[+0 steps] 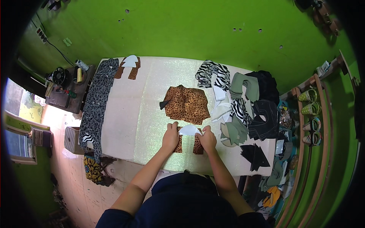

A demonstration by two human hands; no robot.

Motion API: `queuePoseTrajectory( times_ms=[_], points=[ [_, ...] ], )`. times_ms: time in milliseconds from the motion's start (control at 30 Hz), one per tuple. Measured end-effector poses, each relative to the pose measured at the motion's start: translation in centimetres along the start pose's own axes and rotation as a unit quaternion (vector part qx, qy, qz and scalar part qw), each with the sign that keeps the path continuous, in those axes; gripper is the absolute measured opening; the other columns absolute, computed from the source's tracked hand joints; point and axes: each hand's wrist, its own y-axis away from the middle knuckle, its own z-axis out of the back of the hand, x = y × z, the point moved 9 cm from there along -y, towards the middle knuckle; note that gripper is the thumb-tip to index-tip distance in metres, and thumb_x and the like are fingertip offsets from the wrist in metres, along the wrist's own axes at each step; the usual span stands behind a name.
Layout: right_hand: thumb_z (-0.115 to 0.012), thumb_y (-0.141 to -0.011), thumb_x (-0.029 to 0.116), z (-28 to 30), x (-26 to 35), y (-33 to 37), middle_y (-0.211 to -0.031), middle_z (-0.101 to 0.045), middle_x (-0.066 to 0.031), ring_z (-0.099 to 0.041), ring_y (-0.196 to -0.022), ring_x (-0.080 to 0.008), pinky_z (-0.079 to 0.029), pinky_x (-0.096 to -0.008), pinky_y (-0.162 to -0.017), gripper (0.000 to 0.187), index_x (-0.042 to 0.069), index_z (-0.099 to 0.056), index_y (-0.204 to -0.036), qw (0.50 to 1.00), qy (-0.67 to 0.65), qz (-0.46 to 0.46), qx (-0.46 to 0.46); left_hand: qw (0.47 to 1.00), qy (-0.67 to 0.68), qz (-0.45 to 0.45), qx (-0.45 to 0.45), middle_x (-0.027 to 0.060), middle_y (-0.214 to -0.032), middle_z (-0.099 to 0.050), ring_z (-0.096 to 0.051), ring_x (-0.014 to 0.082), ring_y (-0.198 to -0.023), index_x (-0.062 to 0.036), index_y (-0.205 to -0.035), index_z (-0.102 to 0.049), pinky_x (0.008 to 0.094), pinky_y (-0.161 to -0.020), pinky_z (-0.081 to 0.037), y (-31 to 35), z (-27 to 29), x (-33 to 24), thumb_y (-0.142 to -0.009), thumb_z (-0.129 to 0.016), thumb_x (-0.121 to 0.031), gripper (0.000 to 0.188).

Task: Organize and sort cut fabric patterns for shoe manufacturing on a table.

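Observation:
Near the front edge of the table lies a U-shaped cut piece of brown animal-print material (pixel 197 147), its two legs toward me. Across its top rests a white half-round piece (pixel 188 130). My left hand (pixel 170 136) is closed at the left upper corner of the U-shaped piece, with the thumb and fingers at its edge. With fingers pinched, my right hand (pixel 207 139) grips the right corner of the white piece. Just beyond my hands is a larger stack of animal-print pieces (pixel 186 103), with a small black scrap (pixel 163 104) at its left side.
Grey-black patterned cloth (pixel 97 102) drapes the table's (pixel 125 110) left end. Beside it lies another white-topped print piece (pixel 129 61). Zebra-print (pixel 207 72), green (pixel 243 85) and black pieces (pixel 262 119) heap on the right. A sewing machine (pixel 61 78) stands left; footwear hangs on a wooden rack (pixel 319 110).

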Motion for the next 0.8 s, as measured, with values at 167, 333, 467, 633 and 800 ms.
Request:
queuePoseTrajectory(
  times_ms=[167,333,467,633,800],
  points=[
    [-0.072,-0.070,0.034,0.3,-0.8,0.0,-0.078,-0.061,-0.0168,-0.060,-0.076,-0.0348,-0.045,-0.0429,-0.063,0.045,0.008,-0.044,-0.095,1.000,0.013,-0.018,-0.004,0.998,-0.042,0.042,0.036,0.0205,-0.107,-0.044,-0.057,0.0384,-0.082,-0.0058,-0.116,-0.041,0.0441,-0.068,-0.048,0.4,0.0,0.0,-0.082,-0.054,-0.011,0.037],
    [-0.072,-0.071,0.029,0.3,-1.8,0.2,-0.071,-0.060,-0.0126,-0.060,-0.070,-0.0317,-0.045,-0.0404,-0.061,0.043,0.008,-0.044,-0.096,1.000,-0.013,-0.022,-0.015,0.998,-0.053,0.020,0.038,0.0207,-0.107,-0.044,-0.057,0.0364,-0.082,-0.0049,-0.116,-0.041,0.0433,-0.066,-0.049,0.5,-0.3,0.4,-0.083,-0.053,-0.011,0.035],
    [-0.071,-0.072,0.027,0.0,-2.4,0.5,-0.068,-0.059,-0.0103,-0.060,-0.068,-0.0299,-0.045,-0.0391,-0.061,0.043,0.007,-0.043,-0.098,0.997,-0.053,-0.046,-0.034,0.999,-0.032,-0.007,0.025,0.0210,-0.108,-0.043,-0.056,0.0374,-0.082,-0.0038,-0.115,-0.041,0.0429,-0.067,-0.049,0.7,-0.4,0.8,-0.084,-0.052,-0.012,0.034],
    [-0.070,-0.073,0.025,0.0,-1.8,0.5,-0.072,-0.062,-0.0103,-0.061,-0.070,-0.0286,-0.047,-0.0388,-0.063,0.029,0.005,-0.057,-0.090,0.998,-0.006,0.012,-0.068,0.999,-0.015,-0.034,0.018,0.0215,-0.110,-0.041,-0.055,0.0390,-0.084,-0.0016,-0.113,-0.041,0.0422,-0.070,-0.049,1.2,-0.4,0.4,-0.083,-0.054,-0.011,0.034],
    [-0.068,-0.074,0.026,0.7,-0.9,0.7,-0.078,-0.064,-0.0113,-0.062,-0.073,-0.0290,-0.048,-0.0382,-0.064,0.022,0.006,-0.063,-0.084,0.999,0.020,-0.026,-0.041,0.998,-0.041,0.028,0.031,0.0223,-0.109,-0.043,-0.056,0.0383,-0.084,0.0033,-0.109,-0.043,0.0415,-0.071,-0.049,0.9,-0.9,1.0,-0.081,-0.058,-0.013,0.036]
  ],
)
